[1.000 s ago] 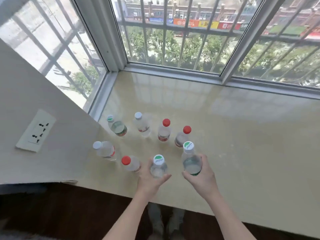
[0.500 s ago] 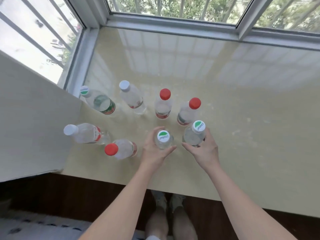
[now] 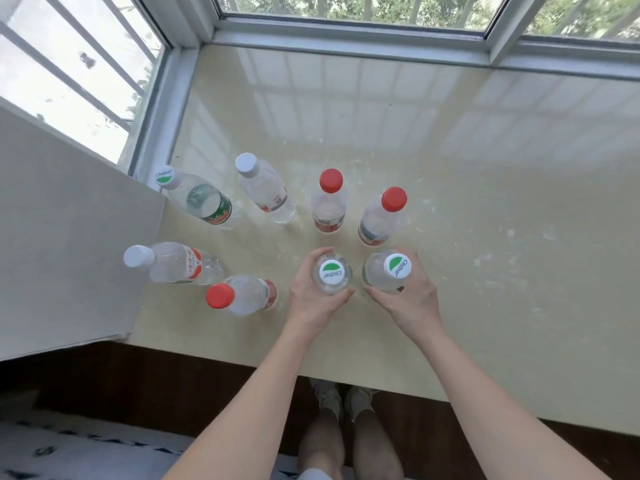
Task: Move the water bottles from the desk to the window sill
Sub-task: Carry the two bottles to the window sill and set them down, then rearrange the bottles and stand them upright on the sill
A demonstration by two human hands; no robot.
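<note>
Where the window sill (image 3: 450,168) met the wall at the left, a white-capped bottle (image 3: 173,263) and five more stood upright, bunched close, I judged, to leave room. My left hand (image 3: 313,299) curled round a green-capped bottle (image 3: 331,273) from the side, likely to seat it steadily. Just beside it, my right hand (image 3: 410,296) wrapped a second green-capped bottle (image 3: 389,271) likewise. Both seemed to be on the sill, near its front.

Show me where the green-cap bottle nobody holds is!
Head view: the green-cap bottle stands far left on the sill, by the wall corner, beside a white-cap bottle.
</note>
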